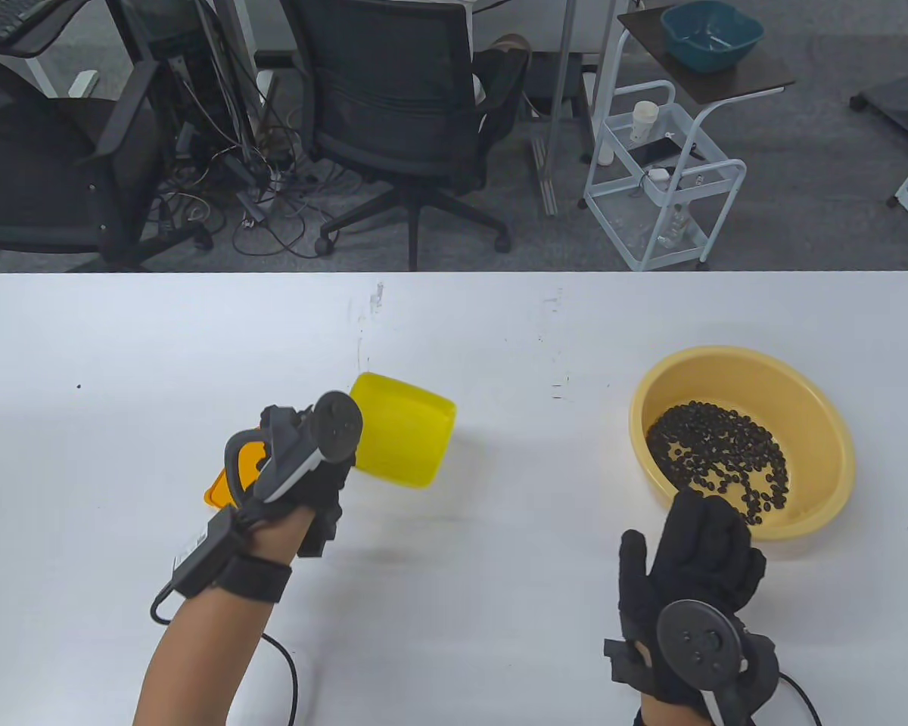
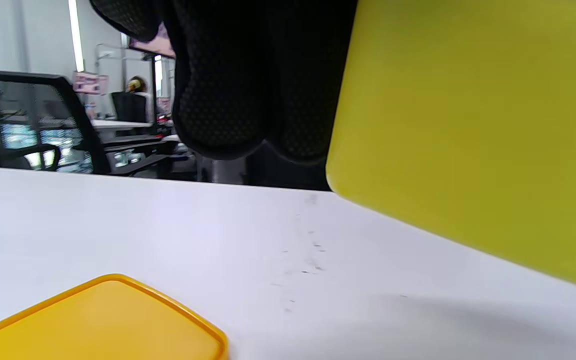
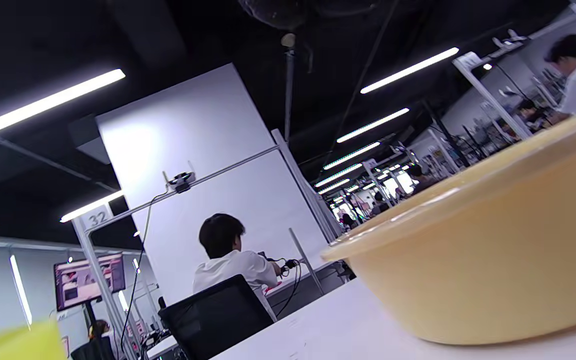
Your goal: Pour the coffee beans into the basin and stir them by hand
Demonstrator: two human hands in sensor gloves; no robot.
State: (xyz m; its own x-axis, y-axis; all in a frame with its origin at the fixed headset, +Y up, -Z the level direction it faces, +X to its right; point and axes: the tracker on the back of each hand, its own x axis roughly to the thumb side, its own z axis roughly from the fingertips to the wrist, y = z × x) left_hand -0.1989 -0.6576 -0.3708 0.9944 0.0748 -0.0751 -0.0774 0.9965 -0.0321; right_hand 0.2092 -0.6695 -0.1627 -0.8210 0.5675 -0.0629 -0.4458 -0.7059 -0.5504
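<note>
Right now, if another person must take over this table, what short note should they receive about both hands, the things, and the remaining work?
Left hand: holds the yellow plastic container tilted on its side, above the white table. The wrist view shows a clear gap beneath it. I cannot see inside it.
Right hand: holds nothing, fingers relaxed, at the near rim of the round pale yellow plastic basin.
Dark coffee beans: lying in the basin.
Orange flat lid: on the table under the left hand.
Done: pouring, it seems.
Left: set the container down, stir the beans by hand.

Left hand curled, right hand relaxed
</note>
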